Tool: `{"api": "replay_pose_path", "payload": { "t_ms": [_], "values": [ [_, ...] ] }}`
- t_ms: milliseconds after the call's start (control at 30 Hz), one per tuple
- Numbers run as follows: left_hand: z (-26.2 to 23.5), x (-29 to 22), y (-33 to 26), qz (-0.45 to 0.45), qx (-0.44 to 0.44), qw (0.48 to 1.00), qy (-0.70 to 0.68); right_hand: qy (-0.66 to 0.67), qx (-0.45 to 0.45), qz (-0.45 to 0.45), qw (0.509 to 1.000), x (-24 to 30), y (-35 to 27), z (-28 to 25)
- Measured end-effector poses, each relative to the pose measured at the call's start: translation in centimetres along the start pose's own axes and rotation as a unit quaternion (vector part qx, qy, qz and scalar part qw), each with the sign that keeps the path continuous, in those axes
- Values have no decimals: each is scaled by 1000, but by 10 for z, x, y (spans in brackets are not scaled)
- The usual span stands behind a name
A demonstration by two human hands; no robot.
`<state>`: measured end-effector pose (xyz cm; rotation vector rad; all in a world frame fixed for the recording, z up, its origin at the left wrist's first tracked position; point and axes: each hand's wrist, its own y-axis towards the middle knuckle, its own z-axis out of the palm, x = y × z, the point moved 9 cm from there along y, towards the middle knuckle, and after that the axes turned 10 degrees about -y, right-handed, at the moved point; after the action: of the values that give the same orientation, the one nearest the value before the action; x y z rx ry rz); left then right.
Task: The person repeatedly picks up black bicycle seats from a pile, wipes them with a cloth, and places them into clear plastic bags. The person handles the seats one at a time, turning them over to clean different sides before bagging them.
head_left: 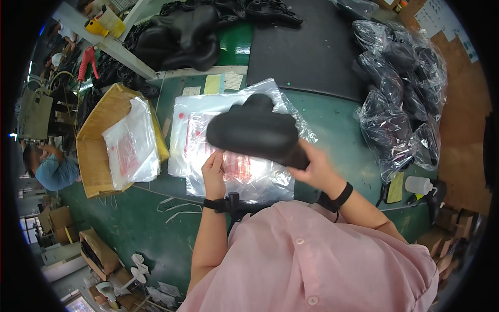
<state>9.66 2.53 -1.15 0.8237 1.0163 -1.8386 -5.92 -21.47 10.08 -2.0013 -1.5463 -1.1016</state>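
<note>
A black padded bicycle saddle [254, 132], slightly blurred, is held above a stack of clear plastic bags [179, 148] with red print. My right hand [317, 169] grips the saddle at its lower right end, thumb and fingers wrapped round it. Just below the saddle's left part, my left hand [213, 169] is closed in a pinch over the bags. What its fingertips hold, if anything, I cannot make out. Both wrists wear black bands.
Bagged black saddles [400, 99] are heaped on the right. Unwrapped saddles [182, 39] lie at the far left, beside a black mat [306, 52]. A cardboard box [93, 156] with more bags stands left. A white bottle [418, 184] is at right. Another person [54, 171] sits far left.
</note>
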Motion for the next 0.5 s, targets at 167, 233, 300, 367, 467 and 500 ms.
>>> {"api": "replay_pose_path", "payload": {
  "t_ms": [167, 233, 300, 367, 467, 500],
  "values": [
    [-48, 11, 13, 14, -57, 997, -58, -100, 173, 12, 980, -1, -21, 68],
    [-47, -15, 11, 53, -51, 995, 62, -107, 194, 27, 975, -10, -20, 75],
    [18, -66, -14, 80, 31, 980, 179, -103, 220, 67, 968, -20, -26, 82],
    [104, -103, -62, 340, 229, 836, 365, -91, 245, 91, 961, -22, -15, 85],
    [126, -87, -82, 298, 313, 752, 498, 99, 256, 207, 939, -40, -19, 88],
    [115, -85, -76, 325, 302, 754, 484, 183, 256, 254, 915, -46, -24, 90]
  ]
}}
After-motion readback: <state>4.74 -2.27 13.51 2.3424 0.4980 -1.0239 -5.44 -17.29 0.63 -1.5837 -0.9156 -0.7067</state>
